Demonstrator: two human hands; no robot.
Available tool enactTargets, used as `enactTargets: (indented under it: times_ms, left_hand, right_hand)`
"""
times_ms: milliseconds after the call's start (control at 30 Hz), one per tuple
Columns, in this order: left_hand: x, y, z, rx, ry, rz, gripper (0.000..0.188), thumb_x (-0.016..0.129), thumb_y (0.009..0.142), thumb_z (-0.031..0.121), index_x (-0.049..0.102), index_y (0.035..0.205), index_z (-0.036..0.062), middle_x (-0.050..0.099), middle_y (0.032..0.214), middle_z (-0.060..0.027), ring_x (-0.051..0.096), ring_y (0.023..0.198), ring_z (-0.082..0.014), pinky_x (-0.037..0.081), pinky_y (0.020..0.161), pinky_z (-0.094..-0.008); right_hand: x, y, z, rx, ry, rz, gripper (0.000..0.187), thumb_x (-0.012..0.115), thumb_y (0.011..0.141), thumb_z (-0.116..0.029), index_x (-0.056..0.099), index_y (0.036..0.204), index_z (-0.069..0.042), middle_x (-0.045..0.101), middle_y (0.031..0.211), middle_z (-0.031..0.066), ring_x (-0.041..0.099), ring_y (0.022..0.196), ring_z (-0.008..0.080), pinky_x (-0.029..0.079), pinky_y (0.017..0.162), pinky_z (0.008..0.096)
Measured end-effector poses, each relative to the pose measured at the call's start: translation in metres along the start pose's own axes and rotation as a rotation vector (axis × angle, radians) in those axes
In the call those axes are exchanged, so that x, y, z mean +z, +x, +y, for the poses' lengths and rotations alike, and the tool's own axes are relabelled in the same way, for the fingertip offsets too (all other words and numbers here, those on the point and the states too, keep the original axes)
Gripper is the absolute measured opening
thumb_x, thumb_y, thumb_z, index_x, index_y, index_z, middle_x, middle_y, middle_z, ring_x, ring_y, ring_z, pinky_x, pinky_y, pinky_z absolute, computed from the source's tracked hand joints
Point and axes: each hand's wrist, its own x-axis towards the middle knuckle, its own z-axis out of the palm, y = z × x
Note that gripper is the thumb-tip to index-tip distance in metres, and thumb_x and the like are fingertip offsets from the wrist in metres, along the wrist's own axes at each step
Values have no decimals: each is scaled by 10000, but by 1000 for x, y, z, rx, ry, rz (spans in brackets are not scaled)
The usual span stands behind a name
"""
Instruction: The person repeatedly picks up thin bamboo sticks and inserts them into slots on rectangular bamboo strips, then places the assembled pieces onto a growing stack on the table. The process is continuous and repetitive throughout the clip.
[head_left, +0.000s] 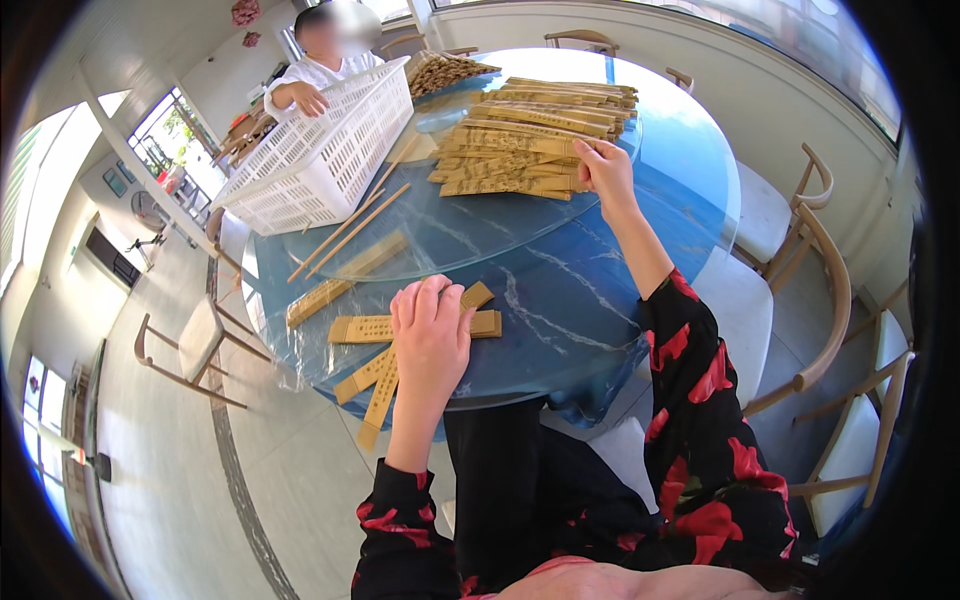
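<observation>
My left hand is curled over a small fanned stack of narrow kraft-paper sleeves near the table's front edge. Some of these sleeves cross at angles, and one sticks out past the edge. My right hand is at the right side of a large heap of similar printed paper sleeves on the glass turntable. Its thumb and fingers pinch the end of one sleeve there. Left of the heap lie long thin wooden sticks, beside a brown bundle in clear plastic.
A white slatted plastic basket stands on the table's left side, with another person behind it. Brown bundled pieces are piled at the back. Under the glass is a blue marbled cloth. Wooden chairs surround the table.
</observation>
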Motion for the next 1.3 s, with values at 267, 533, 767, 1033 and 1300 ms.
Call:
enactTargets:
  times_ms: [267, 533, 767, 1033, 1300]
  left_hand:
    - [-2, 1, 3, 11, -3, -47, 316, 784, 846, 120, 672, 1134, 53, 601, 1209, -82, 543, 1171, -314, 434, 1028, -457]
    - [-1, -1, 1, -13, -26, -61, 303, 784, 828, 72, 673, 1109, 64, 608, 1214, -76, 543, 1178, -325, 436, 1028, -451]
    - [-4, -1, 1, 0, -33, -71, 292, 785, 846, 121, 686, 1111, 47, 610, 1202, -76, 538, 1179, -318, 432, 1029, -462]
    - [1, 1, 3, 24, -46, -45, 260, 775, 847, 96, 679, 1085, 58, 615, 1186, -70, 543, 1192, -323, 439, 1029, -449]
    - [-1, 0, 1, 33, -112, -115, 220, 754, 861, 94, 690, 1068, 56, 634, 1117, -74, 563, 1166, -318, 465, 1011, -433]
  right_hand:
    - [-5, 37, -3, 5, 418, 31, 324, 533, 1102, -221, 608, 1335, -8, 699, 820, 90, 600, 653, 110, 444, 570, 249]
    - [3, 28, 7, -335, -172, 173, 352, 599, 1046, -168, 556, 1388, -98, 741, 1069, 77, 707, 985, 202, 551, 807, 348]
    - [27, -8, 15, -958, -1109, 51, 290, 728, 929, -337, 754, 1185, -203, 645, 1327, 30, 528, 1335, 221, 367, 1147, 517]
    - [32, -1, 24, -722, -1242, -258, 268, 717, 918, -287, 791, 1164, -213, 619, 1326, 82, 543, 1283, 298, 437, 1063, 479]
    - [57, -19, 24, -877, -1101, -227, 309, 720, 921, -333, 765, 1181, -172, 617, 1291, 64, 530, 1260, 287, 421, 1047, 476]
